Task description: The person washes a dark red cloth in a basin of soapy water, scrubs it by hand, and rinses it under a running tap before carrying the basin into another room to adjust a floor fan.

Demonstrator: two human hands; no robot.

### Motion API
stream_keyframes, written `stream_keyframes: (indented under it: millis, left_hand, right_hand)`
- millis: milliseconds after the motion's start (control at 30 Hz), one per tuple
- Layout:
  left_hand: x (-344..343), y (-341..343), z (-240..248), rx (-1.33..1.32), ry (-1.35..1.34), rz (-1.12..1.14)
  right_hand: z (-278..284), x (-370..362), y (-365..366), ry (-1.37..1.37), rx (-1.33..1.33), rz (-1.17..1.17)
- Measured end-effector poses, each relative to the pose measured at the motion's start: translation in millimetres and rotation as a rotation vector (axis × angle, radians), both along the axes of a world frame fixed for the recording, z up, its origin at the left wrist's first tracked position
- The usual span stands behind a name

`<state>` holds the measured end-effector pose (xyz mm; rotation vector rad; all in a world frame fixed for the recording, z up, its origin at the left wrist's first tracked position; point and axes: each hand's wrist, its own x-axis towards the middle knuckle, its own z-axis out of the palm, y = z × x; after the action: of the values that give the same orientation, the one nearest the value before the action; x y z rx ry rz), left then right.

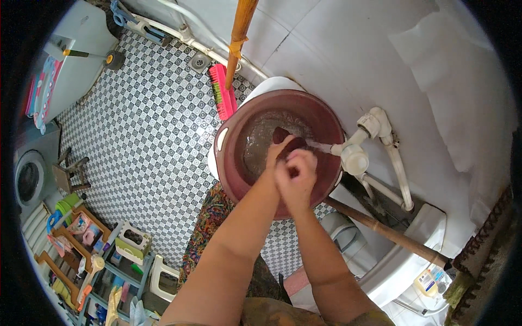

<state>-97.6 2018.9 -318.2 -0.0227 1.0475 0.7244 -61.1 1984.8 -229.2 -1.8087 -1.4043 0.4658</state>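
Note:
Over a large maroon plastic basin [321,117] my hands are close together, with a wet dark-maroon cloth [292,147] bunched between them. My left hand [273,155] is closed round the cloth, part of which sticks out past the fingers. Slightly nearer and to the right, my right hand [296,173] grips the cloth too, its fingers curled and a little blurred. From a white plastic tap [354,157] on the right, water runs toward the hands. Greyish, rippled water [258,144] lies in the bottom of the basin.
A pink broom [222,92] with a wooden handle stands beyond the basin. At lower right, a bamboo pole [389,233] slants above a white toilet [405,261]. Shelves of household items [109,261] fill the lower left, near a small wooden stool [69,171].

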Motion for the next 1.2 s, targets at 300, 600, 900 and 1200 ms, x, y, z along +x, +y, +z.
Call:
stream_keyframes:
  millis: [300,600,900,1200]
  left_hand:
    - [20,21,23,-0.189,0.002,0.049]
    - [22,13,-7,-0.161,0.055,-0.051]
    - [-6,26,-18,-0.234,0.134,-0.075]
    - [20,15,9,-0.309,-0.011,-0.121]
  right_hand:
    - [-53,71,32,0.826,-0.373,-0.662]
    - [-39,33,18,0.091,-0.311,-0.259]
    - [-18,12,8,0.256,-0.253,-0.134]
    - [-36,52,44,0.517,-0.503,-0.661]
